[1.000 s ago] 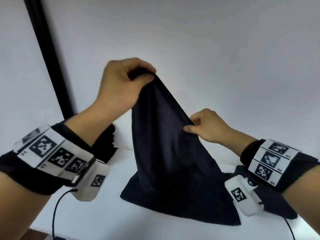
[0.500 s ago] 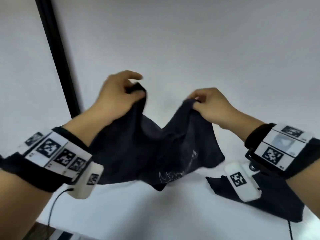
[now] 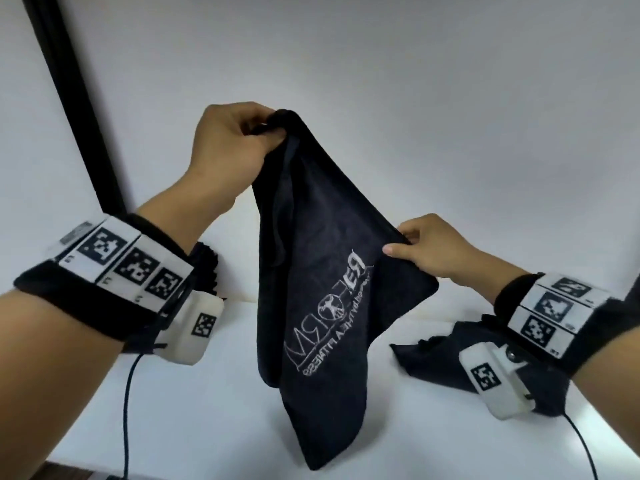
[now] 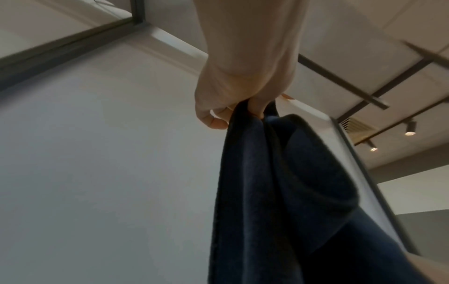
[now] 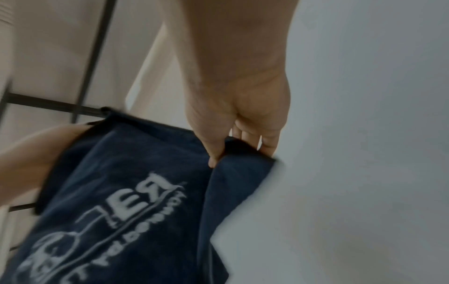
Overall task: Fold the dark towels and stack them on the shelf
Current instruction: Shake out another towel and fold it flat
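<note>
- While raised highest, the left hand [image 3: 230, 142] is seen pinching the navy towel [image 3: 322, 271] at its top corner.
- Lower, a side edge is pinched by the right hand [image 3: 427, 245]; towel hangs over white shelf [image 3: 207, 410].
- White print appears mirrored, partly legible: "FITNESS".

left hand [image 3: 228, 140] raised, fingers pinched shut, right hand [image 3: 426, 247] lower, thumb & fingers pinching

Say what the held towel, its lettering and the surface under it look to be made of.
Towel: soft dark navy cloth, likely terry or microfibre; it drapes in limp folds and looks matte and fuzzy. Lettering: pale thin lines, probably stitched or printed; cannot tell which. Shelf: smooth white board, perhaps laminate, with a faint sheen.
</note>
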`<state>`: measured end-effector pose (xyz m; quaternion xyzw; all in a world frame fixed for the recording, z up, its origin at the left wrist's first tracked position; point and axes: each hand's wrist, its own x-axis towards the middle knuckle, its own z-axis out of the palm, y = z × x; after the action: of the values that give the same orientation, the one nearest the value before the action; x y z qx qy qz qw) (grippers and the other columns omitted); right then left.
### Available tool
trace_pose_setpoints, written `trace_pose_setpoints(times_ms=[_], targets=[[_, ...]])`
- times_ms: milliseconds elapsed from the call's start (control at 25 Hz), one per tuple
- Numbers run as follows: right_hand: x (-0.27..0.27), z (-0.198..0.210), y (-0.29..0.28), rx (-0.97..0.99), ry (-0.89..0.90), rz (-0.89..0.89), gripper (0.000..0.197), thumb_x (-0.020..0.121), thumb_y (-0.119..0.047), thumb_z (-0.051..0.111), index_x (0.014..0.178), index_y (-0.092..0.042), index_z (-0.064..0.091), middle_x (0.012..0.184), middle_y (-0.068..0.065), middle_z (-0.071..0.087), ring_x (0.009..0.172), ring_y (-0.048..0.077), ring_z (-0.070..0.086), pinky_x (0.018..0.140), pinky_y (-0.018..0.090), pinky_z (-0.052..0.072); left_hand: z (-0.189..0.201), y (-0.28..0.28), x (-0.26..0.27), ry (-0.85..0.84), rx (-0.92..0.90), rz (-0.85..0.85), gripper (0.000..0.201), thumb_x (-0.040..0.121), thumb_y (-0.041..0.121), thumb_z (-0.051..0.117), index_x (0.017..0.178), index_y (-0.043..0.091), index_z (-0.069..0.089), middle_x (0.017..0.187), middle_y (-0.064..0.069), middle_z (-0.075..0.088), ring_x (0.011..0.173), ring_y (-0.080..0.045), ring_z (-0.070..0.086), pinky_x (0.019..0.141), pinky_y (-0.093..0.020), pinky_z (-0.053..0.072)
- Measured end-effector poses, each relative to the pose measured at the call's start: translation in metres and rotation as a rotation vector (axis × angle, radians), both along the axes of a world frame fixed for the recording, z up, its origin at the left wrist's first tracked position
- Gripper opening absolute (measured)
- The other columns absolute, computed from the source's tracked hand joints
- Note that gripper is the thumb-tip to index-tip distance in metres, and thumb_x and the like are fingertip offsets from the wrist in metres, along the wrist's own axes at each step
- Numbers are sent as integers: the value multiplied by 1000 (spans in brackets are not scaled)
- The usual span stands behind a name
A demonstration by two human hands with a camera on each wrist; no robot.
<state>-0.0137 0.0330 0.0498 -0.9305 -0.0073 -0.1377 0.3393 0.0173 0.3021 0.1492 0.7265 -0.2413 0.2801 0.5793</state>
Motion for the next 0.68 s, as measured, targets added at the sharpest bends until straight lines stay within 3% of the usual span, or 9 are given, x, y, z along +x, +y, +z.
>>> trace_pose_setpoints(times_ms=[80, 160, 240, 320, 400, 480, 560, 680], targets=[[-8, -4, -29, 101, 21, -61, 23, 83, -25, 77, 64, -19, 66, 63, 1, 59, 63, 17, 51, 61, 26, 41, -3, 9, 13, 55, -3, 41, 14, 86, 7, 69, 85, 20, 73, 85, -3, 72, 79, -15, 68, 81, -34, 58], [-23, -1, -48, 233, 63, -56, 15, 85, -22, 75, 77, -11, 70, 73, 9, 67, 69, 20, 58, 63, 28, 51, -14, 15, 26, 138, -15, 62, 12, 87, 8, 70, 84, 19, 73, 85, -2, 72, 79, -15, 68, 80, -33, 59], [-51, 9, -53, 315, 75, -15, 10, 88, -20, 71, 95, -13, 68, 76, 12, 72, 64, 18, 61, 56, 30, 54, -25, 20, 36, 237, -26, 60, 11, 85, 10, 73, 80, 20, 73, 82, 0, 72, 78, -16, 70, 75, -29, 59], [-82, 22, -46, 399, 30, 68, 15, 90, -16, 66, 103, -20, 61, 61, 12, 65, 50, 17, 54, 45, 28, 50, -37, 27, 44, 320, 44, 96, 7, 81, 13, 78, 82, 16, 72, 83, -4, 71, 81, -22, 71, 74, -30, 58], [-107, 32, -28, 518, 1, 158, 13, 90, -11, 63, 97, -21, 60, 57, 16, 55, 48, 25, 52, 45, 32, 53, -52, 34, 43, 350, 115, 165, 18, 76, 18, 83, 84, 13, 68, 86, -11, 70, 77, -25, 69, 73, -33, 58], [-120, 27, -9, 617, -1, 231, 20, 92, 0, 56, 88, -18, 65, 62, 23, 58, 57, 31, 60, 55, 41, 60, -69, 36, 28, 324, 119, 190, 21, 75, 21, 84, 82, 12, 66, 87, -11, 69, 72, -21, 64, 71, -33, 56], [-118, 8, 6, 659, 73, 285, 34, 92, 15, 45, 90, -9, 69, 73, 27, 63, 76, 33, 70, 73, 41, 62, -96, 38, -1, 335, 104, 153, 17, 80, 20, 81, 83, 8, 69, 84, -8, 71, 73, -17, 64, 72, -30, 55], [-112, -26, 33, 549, 198, 325, 30, 88, 17, 51, 97, -6, 69, 87, 12, 76, 88, 25, 75, 83, 33, 59, -146, 42, -48, 436, 97, 34, 6, 88, 13, 71, 84, 13, 77, 79, -1, 75, 74, -12, 68, 66, -20, 53]])
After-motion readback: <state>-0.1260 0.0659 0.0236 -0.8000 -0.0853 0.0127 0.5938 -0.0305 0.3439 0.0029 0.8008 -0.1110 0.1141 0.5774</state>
